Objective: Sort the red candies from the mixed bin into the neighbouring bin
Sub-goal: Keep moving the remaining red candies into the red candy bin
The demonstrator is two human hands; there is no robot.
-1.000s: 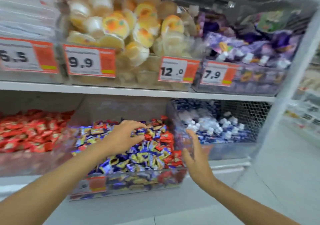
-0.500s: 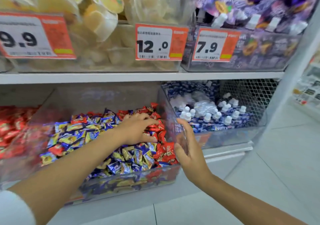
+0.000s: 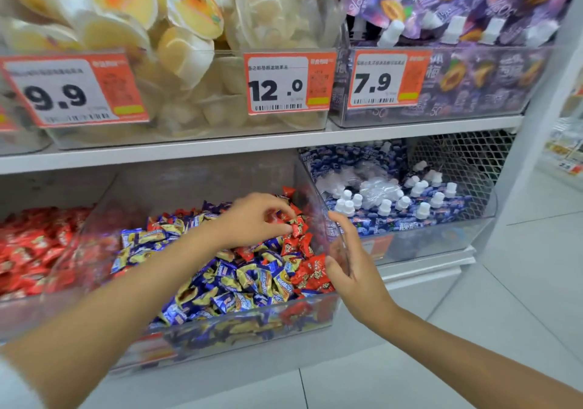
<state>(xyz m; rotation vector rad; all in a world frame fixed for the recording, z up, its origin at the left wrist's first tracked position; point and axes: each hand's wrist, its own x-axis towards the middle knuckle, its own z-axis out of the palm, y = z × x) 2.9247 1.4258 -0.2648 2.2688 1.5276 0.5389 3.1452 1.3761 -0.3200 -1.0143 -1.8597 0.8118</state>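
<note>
My left hand point(image 3: 255, 219) has slid right and toward the back of the mixed bin point(image 3: 239, 323) since half a second ago, and my view has closed in on the shelves. The right hand point(image 3: 356, 269) has barely shifted.

At far left, the neighbouring bin point(image 3: 19, 311) is filled with red wrappers. Next to it, the clear mixed bin holds mostly blue-and-yellow candies point(image 3: 246, 279). The red candies point(image 3: 310, 274) are bunched along its right side and in its back right corner. My left forearm reaches across this bin, and the grip is clenched at the fingertips, pinching a red candy point(image 3: 298, 227) that lies on the pile in that corner.

My right hand is at the bin's clear right wall, its grip released and its fingers straight. The thumb is just beside the red candies, though I cannot tell whether it touches them.

To the right is a bin of blue pouches point(image 3: 410, 213) with white caps. On the shelf above, the price tags read 9.9 point(image 3: 60, 96), 12.0 point(image 3: 288, 82) and 7.9 point(image 3: 388, 79).
</note>
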